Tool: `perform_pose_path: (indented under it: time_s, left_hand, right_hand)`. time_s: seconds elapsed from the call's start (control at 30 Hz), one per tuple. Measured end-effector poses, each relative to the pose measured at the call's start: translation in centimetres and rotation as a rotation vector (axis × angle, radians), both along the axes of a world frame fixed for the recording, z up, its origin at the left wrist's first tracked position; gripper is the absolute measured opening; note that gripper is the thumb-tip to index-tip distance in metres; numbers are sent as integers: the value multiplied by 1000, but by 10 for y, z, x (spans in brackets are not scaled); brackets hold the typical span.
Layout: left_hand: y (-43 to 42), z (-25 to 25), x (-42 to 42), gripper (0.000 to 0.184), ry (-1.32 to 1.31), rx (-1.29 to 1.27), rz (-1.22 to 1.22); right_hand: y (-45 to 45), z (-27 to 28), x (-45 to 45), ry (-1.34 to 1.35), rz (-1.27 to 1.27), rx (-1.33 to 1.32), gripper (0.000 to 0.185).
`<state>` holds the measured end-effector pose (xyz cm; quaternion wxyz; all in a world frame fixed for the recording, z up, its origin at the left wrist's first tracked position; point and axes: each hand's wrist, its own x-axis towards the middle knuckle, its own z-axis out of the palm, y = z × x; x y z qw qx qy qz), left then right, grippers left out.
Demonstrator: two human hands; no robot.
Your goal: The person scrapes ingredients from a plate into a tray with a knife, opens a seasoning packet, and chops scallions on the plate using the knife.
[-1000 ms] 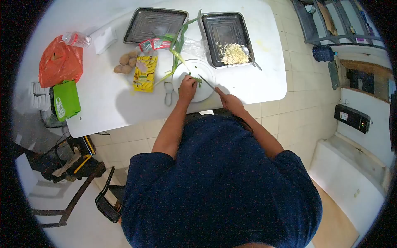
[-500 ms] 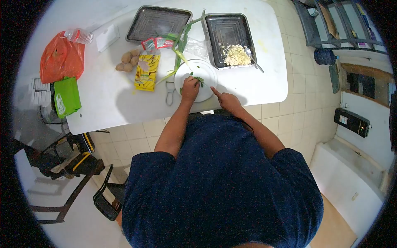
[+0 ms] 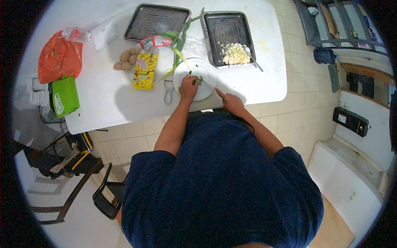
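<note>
Head view: pale floor tiles (image 3: 293, 84) surround a white table (image 3: 266, 84) with rounded corners and faint yellowish stains. To the right are a white wall (image 3: 380, 124), a grey rack (image 3: 313, 25), a black box (image 3: 351, 121) on the wall and a blue jug (image 3: 324, 56); a dark chair (image 3: 108, 200) stands at lower left.

Along the table's far side lie a left tray (image 3: 159, 22) and a right tray (image 3: 225, 31), the latter holding a pale chopped heap (image 3: 235, 54) and a spoon (image 3: 258, 65) that juts over its rim. A red bag (image 3: 60, 60) sits at the left end, with a bottle (image 3: 78, 35) against it and a green bag (image 3: 65, 97) just below. The white plate (image 3: 202, 93) is near the front edge; a long leek (image 3: 178, 43) stretches from it up between the trays.

On the plate, the left hand (image 3: 189, 87) pinches greens (image 3: 199, 79), fingertips pressed together. The right hand (image 3: 232, 103) points its index finger at the rim; whether it grips anything cannot be told.

White print on the green bag, dark marks on a yellow pack (image 3: 145, 72) and lettering on red sachets (image 3: 161, 41) are too small to read.
</note>
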<state>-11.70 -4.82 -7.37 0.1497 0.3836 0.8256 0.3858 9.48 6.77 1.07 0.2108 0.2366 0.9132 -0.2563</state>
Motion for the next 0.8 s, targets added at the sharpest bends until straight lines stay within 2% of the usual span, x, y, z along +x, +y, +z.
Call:
perform_pose_path:
  time_s: [0.07, 0.17, 0.27, 0.37, 0.47, 0.57, 0.67, 0.77, 0.8]
  left_hand:
    - [-2, -3, 0, 13, 6, 57, 16]
    - [-2, 3, 1, 10, 3, 13, 16]
    - [-4, -1, 3, 10, 49, 60, 11]
    - [-5, 5, 6, 8, -46, 59, 104]
    - [-8, 11, 1, 9, -101, 33, 45]
    - [-8, 1, 8, 8, 160, 117, 58]
    - [-11, -2, 7, 8, 50, 85, 87]
    - [-5, 27, 4, 9, -57, -125, 157]
    - [-5, 25, 2, 9, -107, -97, 162]
  right_hand:
    - [3, 6, 8, -33, -31, 11, 71]
    - [7, 22, 5, -82, -44, -6, 72]
    - [6, 19, -10, -42, -51, -25, 73]
    - [2, 10, -18, 97, 1, -52, 67]
    - [-2, 8, -29, 93, 38, -12, 67]
    - [1, 14, -38, 69, 50, -16, 71]
    - [2, 8, -40, 99, 43, -6, 66]
    - [3, 13, -43, 89, 61, -1, 65]
    - [4, 14, -44, 75, 69, -2, 67]
